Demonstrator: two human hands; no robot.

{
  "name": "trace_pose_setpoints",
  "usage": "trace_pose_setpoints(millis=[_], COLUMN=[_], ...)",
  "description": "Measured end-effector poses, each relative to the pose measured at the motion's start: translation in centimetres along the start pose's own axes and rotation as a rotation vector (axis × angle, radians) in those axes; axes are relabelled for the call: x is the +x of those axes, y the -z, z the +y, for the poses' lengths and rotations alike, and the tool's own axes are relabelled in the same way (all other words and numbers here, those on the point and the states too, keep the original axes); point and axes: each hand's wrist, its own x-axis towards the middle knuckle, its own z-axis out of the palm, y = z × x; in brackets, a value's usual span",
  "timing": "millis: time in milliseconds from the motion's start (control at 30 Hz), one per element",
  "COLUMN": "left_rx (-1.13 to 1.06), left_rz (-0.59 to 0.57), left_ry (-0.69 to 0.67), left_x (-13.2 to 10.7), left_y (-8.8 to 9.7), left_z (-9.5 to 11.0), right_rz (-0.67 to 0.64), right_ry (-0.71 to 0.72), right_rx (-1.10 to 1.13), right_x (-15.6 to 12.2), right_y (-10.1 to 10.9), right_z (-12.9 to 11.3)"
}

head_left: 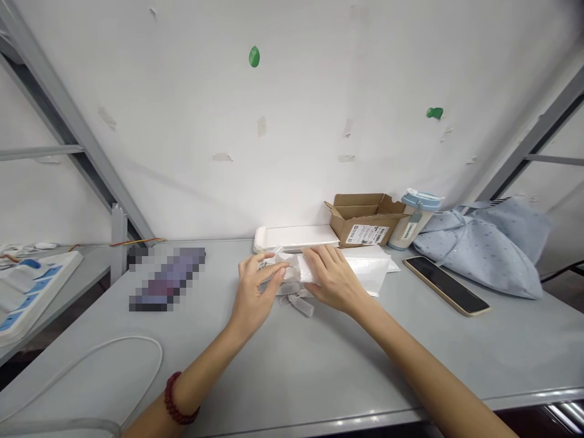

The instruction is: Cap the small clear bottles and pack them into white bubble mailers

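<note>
A white, slightly bumpy plastic bag (370,269) lies across the desk in front of me. My right hand (332,277) is closed over its left end, fingers on top and thumb below. At that end, a crinkled clear plastic piece (291,267) sticks out toward the left. My left hand (256,285) pinches it between thumb and fingers; what the plastic covers cannot be made out. Just below the hands, a small translucent white cylinder (302,305) with a thin loop rests on the desk, partly hidden by the bag.
Behind the hands lie a long white box (296,236) and an open cardboard box (365,222). A blue-lidded cup (414,220), a phone (446,285) and a light blue cloth bag (488,249) are to the right. Left are a blurred-out item (168,280), a white cable (157,359) and a power strip (39,292).
</note>
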Motion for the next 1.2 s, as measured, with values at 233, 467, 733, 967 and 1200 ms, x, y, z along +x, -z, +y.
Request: trace_pose_setpoints(millis=[233,467,733,967,1200], left_rx=[0.061,0.242,0.29,0.318,0.302], left_rz=[0.076,-0.018,-0.156,-0.178,-0.155], left_ry=[0.093,0.092,0.02,-0.012,-0.04], left_x=[1.6,2.4,2.2,1.7,1.7], left_y=[1.7,1.4,0.6,-0.3,-0.6], left_z=[-1.2,-3.8,-4.6,-4.8,-5.1], right_rz=[0.177,0.181,0.156,0.121,0.065], right_ry=[-0.195,-0.325,-0.321,-0.296,-0.277], right_rx=[0.034,-0.057,-0.095,-0.095,-0.072], right_x=[-0.3,-0.8,-1.1,-1.1,-1.1], right_y=[0.9,1.0,0.9,0.5,0.1], right_z=[3.5,4.7,5.0,4.6,3.9])
